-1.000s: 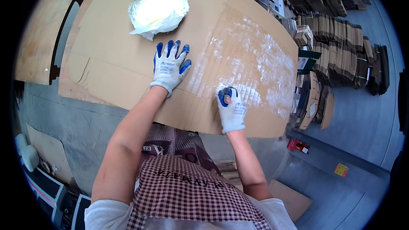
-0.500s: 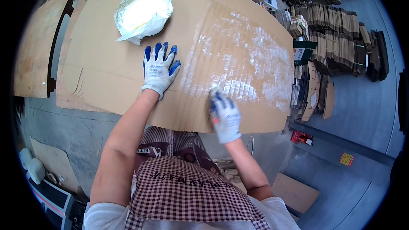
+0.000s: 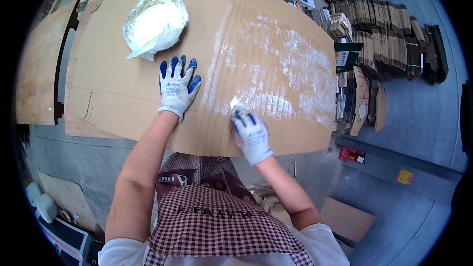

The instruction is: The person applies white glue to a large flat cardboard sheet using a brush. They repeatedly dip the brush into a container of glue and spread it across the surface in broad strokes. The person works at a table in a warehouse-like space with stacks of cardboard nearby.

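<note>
On the counter (image 3: pixel 81 125): a wide brown cardboard sheet (image 3: pixel 118 96), covering most of it, with creases running across its middle.
Left hand (image 3: pixel 178 88): in a white glove with blue fingertips, laid flat near the middle of the sheet, palm down, fingers a little spread, holding nothing.
Right hand (image 3: pixel 253 139): in a matching glove, curled closed around a tool, near the sheet's closest edge.
Tool (image 3: pixel 236 103): whitish tip pointing away from the person, at the sheet's surface; a bit of red shows beside the glove; most of the handle is hidden.
White smears (image 3: pixel 308 61): streaky and shiny, spread over the right half of the sheet, beyond the tool.
Bowl (image 3: pixel 128 25): just beyond the left hand, lined with crinkled film, its bright white contents too glaring to make out.
Apron (image 3: pixel 207 219): checked, worn by the person.
Right side: stacks of folded cardboard (image 3: pixel 391 51) on a grey floor (image 3: pixel 399 226).
</note>
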Available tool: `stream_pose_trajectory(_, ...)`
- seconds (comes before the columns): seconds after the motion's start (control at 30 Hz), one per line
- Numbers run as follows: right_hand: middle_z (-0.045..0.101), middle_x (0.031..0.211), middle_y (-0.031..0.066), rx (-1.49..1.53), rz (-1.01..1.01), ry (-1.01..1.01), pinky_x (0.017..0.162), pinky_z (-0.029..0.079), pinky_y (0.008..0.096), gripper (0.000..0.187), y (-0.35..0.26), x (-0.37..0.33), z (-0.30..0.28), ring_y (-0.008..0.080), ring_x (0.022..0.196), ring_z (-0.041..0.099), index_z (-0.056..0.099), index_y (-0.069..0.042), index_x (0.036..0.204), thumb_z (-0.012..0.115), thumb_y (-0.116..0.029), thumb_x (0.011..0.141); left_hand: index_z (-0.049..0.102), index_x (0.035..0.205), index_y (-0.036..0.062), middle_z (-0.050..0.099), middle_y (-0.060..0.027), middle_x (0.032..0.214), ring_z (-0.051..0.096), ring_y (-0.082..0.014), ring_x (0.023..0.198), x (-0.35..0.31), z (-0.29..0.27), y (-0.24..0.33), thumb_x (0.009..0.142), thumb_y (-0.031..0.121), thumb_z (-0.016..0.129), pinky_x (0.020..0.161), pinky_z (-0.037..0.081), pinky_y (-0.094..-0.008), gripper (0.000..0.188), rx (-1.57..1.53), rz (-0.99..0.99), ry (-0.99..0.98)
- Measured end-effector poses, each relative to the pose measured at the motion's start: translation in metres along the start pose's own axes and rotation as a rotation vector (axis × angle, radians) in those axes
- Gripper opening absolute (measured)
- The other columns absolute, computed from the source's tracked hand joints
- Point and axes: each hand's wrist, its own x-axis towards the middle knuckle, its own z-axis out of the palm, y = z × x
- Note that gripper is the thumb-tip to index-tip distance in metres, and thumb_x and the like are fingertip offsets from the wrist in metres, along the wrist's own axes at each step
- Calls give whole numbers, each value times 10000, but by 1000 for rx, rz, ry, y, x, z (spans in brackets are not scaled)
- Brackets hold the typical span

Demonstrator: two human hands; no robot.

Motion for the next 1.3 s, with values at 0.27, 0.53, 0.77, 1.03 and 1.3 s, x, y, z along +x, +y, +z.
stream_pose_trajectory(0.27, 508, 1122, 99, 93, -31, 189, 796, 438, 377, 402, -12, 48, -3, 285, 945, 504, 528, -77, 1037, 592, -72, 641, 474, 1201, 149, 418, -115, 1250, 330, -277, 1191, 0, 2, -4, 811, 345, 472, 1022, 146, -456, 437, 15, -10, -17)
stream_pose_trajectory(0.53, 558, 1024, 117, 76, 88, 164, 792, 445, 359, 303, 11, 93, -19, 288, 902, 532, 534, -63, 1013, 561, -88, 713, 440, 1231, 159, 383, -117, 1287, 306, -278, 1215, 1, -4, -4, 816, 360, 460, 1036, 124, -455, 462, -5, -47, -71)
stream_pose_trajectory(0.77, 586, 944, 136, 733, 300, 311, 749, 454, 319, 323, -25, 118, -20, 266, 829, 585, 553, -37, 982, 652, -141, 693, 436, 1230, 182, 397, -113, 1271, 311, -273, 1214, 0, -3, -1, 819, 367, 459, 1033, 127, -470, 451, -30, -39, -65)
stream_pose_trajectory(1.03, 578, 878, 144, 490, 431, 239, 749, 447, 340, 278, -14, 147, -19, 293, 822, 568, 573, -21, 890, 655, -176, 675, 453, 1218, 166, 411, -119, 1256, 332, -290, 1190, 0, -3, -4, 800, 338, 484, 1023, 154, -470, 454, -55, -37, -36)
stream_pose_trajectory(1.3, 563, 906, 166, 542, 396, 208, 740, 447, 358, 341, -21, 144, -10, 318, 825, 559, 552, -23, 915, 641, -270, 699, 459, 1209, 160, 407, -112, 1261, 327, -282, 1192, 2, -3, -2, 808, 340, 468, 1023, 148, -474, 440, -49, -29, -45)
